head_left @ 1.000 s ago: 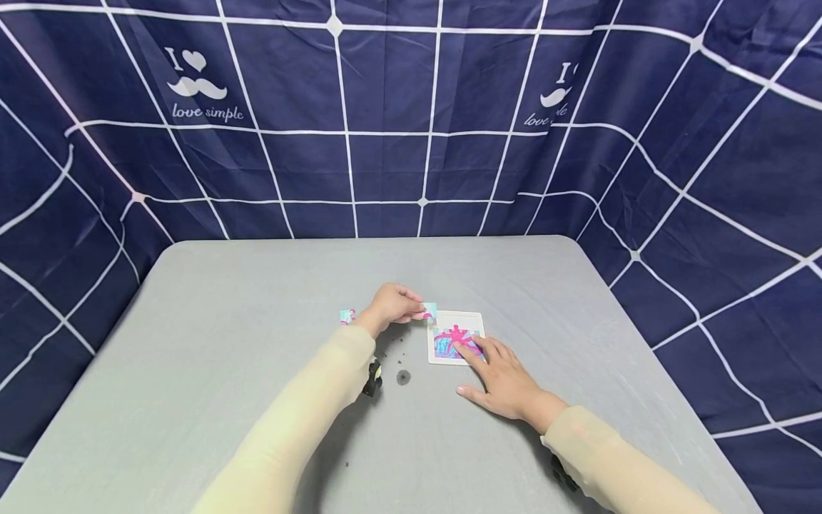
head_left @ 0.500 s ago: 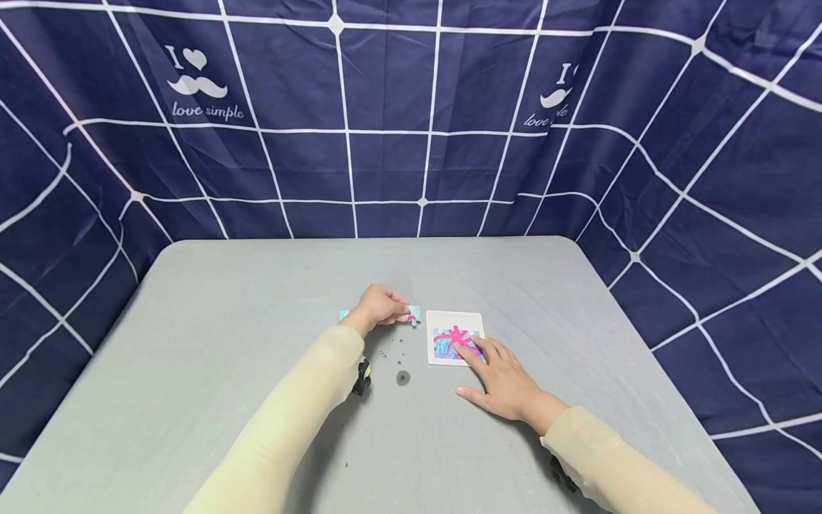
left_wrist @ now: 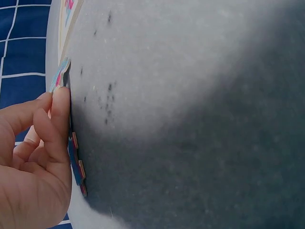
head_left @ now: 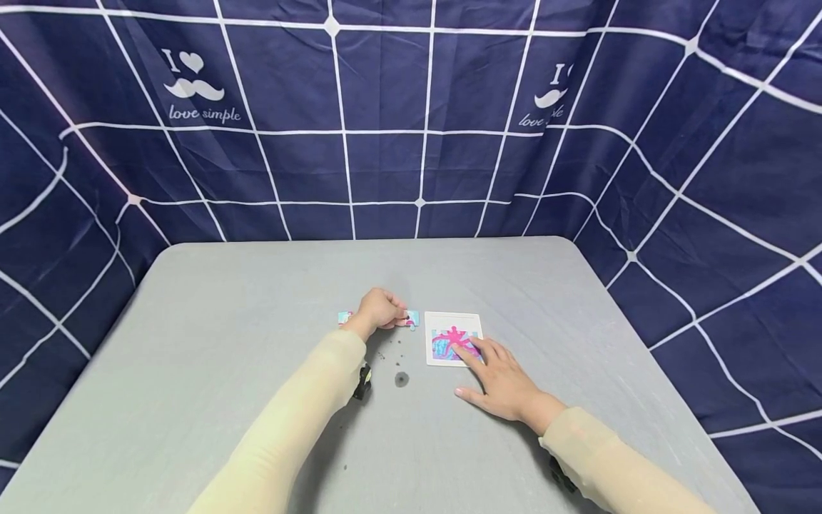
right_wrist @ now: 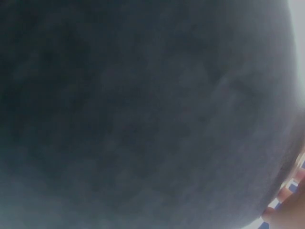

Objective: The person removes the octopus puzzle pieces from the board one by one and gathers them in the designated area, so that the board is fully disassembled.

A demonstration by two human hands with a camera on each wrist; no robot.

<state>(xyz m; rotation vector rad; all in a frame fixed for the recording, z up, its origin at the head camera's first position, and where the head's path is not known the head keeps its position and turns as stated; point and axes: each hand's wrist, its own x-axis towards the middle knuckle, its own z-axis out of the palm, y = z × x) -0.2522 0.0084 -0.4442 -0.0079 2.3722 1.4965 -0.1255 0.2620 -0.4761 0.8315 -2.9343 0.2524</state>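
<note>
My left hand point(head_left: 379, 310) pinches a light-blue and pink jigsaw piece point(head_left: 412, 319) between thumb and fingers, just left of the puzzle tray. In the left wrist view the same jigsaw piece point(left_wrist: 59, 76) stands tilted at the fingertips, close over the table. Another jigsaw piece point(head_left: 344, 318) lies left of that hand, partly covered by the wrist. The white-rimmed puzzle tray point(head_left: 428, 350) has a joined picture of a pink octopus point(head_left: 453, 338) in its lower part; its upper strip is bare. My right hand point(head_left: 507, 382) lies with fingers spread, fingertips resting on the picture's right side.
The grey table point(head_left: 257, 300) carries a dark round spot point(head_left: 402, 379) and several small dark specks in front of the left hand. A navy curtain point(head_left: 385, 164) with white lines stands behind the table and along both sides.
My left hand has drawn the jigsaw piece from the tray's upper left corner leftward to the table beside it, then stayed nearly in place. The right hand has kept its position.
</note>
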